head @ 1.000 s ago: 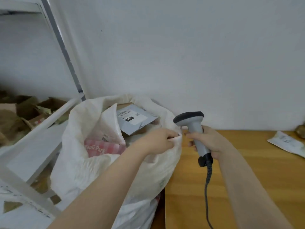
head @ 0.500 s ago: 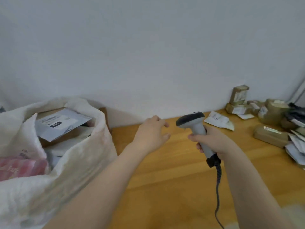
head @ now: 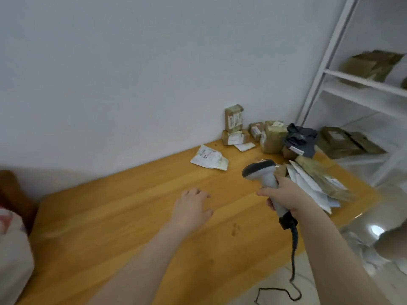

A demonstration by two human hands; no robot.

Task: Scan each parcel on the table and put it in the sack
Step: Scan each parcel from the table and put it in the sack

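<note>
Room: white wall point(head: 132, 73) behind, wooden tabletop point(head: 132, 216) in front, white shelf point(head: 361, 82) at right.
Left hand point(head: 191, 208): stretched forward on a long, straight arm, palm down over the bare tabletop, fingers loosely spread, released, holding nothing.
Right hand point(head: 284, 194): raised just right of the left one, clenched round the scanner's grip, forearm coming in from lower right.
Scanner point(head: 259, 170): one, grey, dark head tipped left; black cable point(head: 294, 260) hanging from its butt past the tabletop edge.
Sack point(head: 13, 249): one, white, partly seen at the left edge beside the tabletop's end.
Boxes point(head: 234, 117): four, brown, by the wall at the far right of the tabletop, well apart from the sack.
Mailer point(head: 209, 159): one, white, flat, alone left of the boxes.
Bag point(head: 300, 139): one, dark, crumpled, right of the boxes.
Envelopes point(head: 308, 183): white, overlapping, behind the right hand, a brown packet point(head: 326, 181) on them; number unclear.
Shelf boxes point(head: 370, 64): brown, on two levels; count unclear.
</note>
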